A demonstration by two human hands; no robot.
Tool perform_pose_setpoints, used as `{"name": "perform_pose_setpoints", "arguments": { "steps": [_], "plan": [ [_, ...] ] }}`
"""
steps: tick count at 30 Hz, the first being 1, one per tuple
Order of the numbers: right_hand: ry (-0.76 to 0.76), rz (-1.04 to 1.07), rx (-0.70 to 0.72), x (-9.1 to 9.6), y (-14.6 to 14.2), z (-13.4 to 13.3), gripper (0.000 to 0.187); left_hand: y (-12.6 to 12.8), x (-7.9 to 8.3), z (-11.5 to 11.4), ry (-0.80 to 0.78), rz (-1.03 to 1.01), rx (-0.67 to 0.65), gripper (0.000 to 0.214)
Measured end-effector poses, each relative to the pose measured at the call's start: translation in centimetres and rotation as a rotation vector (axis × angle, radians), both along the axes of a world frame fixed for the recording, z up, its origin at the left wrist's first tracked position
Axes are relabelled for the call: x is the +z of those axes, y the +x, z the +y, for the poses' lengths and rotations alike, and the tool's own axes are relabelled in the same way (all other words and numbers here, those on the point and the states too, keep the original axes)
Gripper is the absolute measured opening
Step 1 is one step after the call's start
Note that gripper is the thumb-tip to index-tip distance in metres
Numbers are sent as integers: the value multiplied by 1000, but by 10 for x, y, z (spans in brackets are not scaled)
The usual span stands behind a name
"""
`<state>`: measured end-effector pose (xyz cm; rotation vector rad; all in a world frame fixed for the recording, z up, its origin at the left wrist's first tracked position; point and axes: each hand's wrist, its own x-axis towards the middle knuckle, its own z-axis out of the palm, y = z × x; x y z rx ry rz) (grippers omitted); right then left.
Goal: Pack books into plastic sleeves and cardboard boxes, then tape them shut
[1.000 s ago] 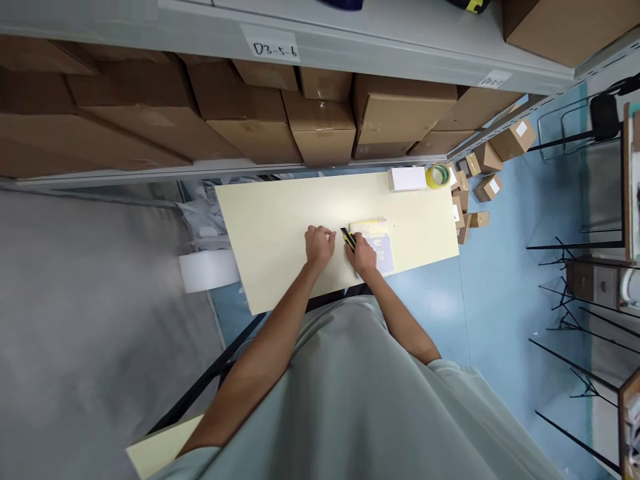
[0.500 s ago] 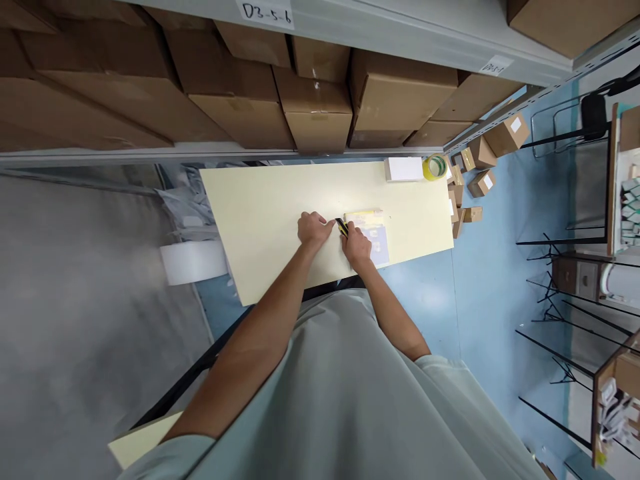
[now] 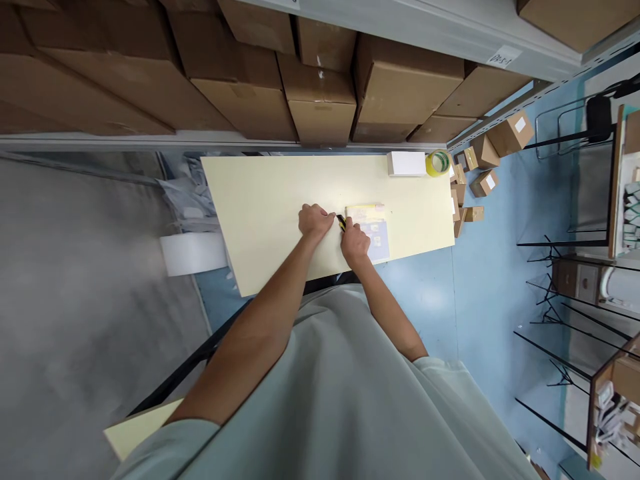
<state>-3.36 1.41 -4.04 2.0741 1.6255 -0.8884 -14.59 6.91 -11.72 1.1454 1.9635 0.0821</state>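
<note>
My right hand [image 3: 355, 244] is closed around a black and yellow utility knife [image 3: 342, 223], whose front end points up and left. Just left of that end is my left hand [image 3: 315, 221], thumb and fingers pinched together; whatever they hold is too small to make out. Both hands are over a cream tabletop [image 3: 265, 220]. Beside my right hand lies a flat sheet or packet [image 3: 379, 239], yellowish at the top and lilac below, partly covered by the hand.
A white box [image 3: 406, 164] and a roll of yellow tape [image 3: 437, 163] stand at the table's back right. Cartons [image 3: 320, 117] fill the shelf above the far edge. Small parcels [image 3: 485, 183] lie to the right, and a white roll [image 3: 194, 254] is off the left edge.
The whole view has shifted slightly as my head moved. My hands keep nearly the same pose, with the knife still in my right hand.
</note>
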Motion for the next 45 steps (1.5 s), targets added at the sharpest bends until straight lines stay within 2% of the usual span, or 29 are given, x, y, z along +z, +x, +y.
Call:
{"name": "perform_pose_setpoints", "arguments": {
  "steps": [11, 20, 32, 41, 45],
  "plan": [
    [7, -31, -1, -5, -1, -31, 42, 0, -8, -2, 20, -2, -8, 27],
    [-21, -49, 22, 9, 5, -66, 37, -1, -12, -6, 58, -6, -28, 27],
    [-122, -70, 91, 17, 22, -118, 37, -1, -6, -9, 66, -35, 2, 26],
    [-261, -35, 121, 15, 37, -140, 35, -2, -26, -11, 113, -63, 15, 27],
    [-262, 10, 122, 25, 46, -141, 33, -3, -36, -14, 151, -57, -7, 26]
  ]
}}
